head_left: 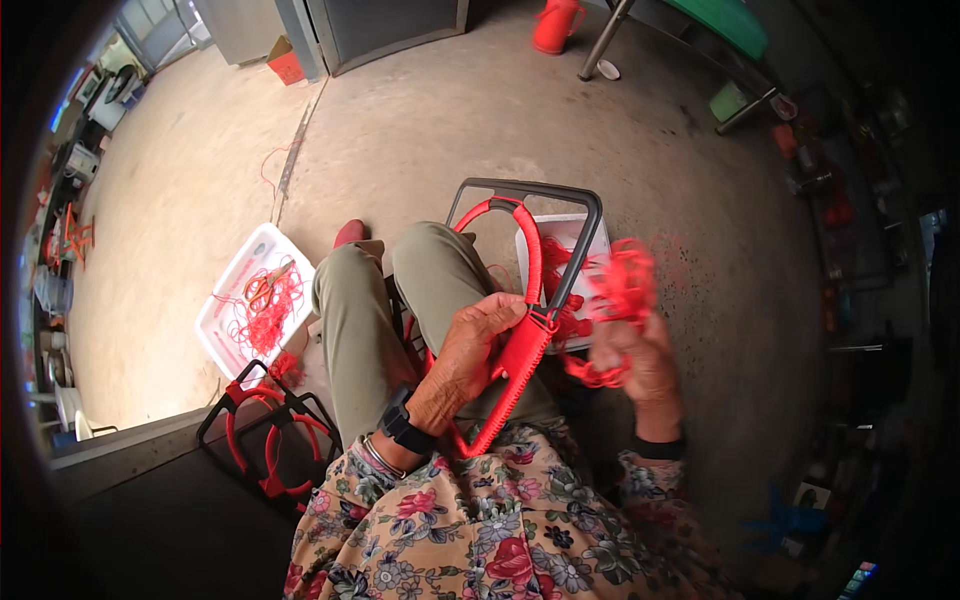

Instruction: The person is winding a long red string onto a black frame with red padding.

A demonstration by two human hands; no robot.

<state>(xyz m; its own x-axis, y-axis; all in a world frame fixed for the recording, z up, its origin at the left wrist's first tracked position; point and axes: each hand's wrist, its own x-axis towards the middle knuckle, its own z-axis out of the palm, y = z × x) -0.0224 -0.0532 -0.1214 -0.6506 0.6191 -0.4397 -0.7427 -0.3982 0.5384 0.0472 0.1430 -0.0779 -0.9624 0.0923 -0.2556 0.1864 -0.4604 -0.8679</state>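
My left hand (468,348) grips a black frame (590,225) over my lap, thumb on top near its middle joint. Red cord is wound round the frame's inner loop and covers its lower part in tight turns. At the right, my right hand (640,365) is closed round a loose bundle of red cord (622,282), both smeared by motion. Strands of the cord hang below that hand, near the frame's edge. Behind the frame, a white tray (562,222) with more red cord in it is partly hidden.
Left of my legs, another white tray (216,318) holds tangled red cord and orange-handled scissors (262,288). Black frames with red-wound loops (235,440) lie beside my left hip. A red jug (556,26) and a green-topped table (735,30) stand on the far right floor.
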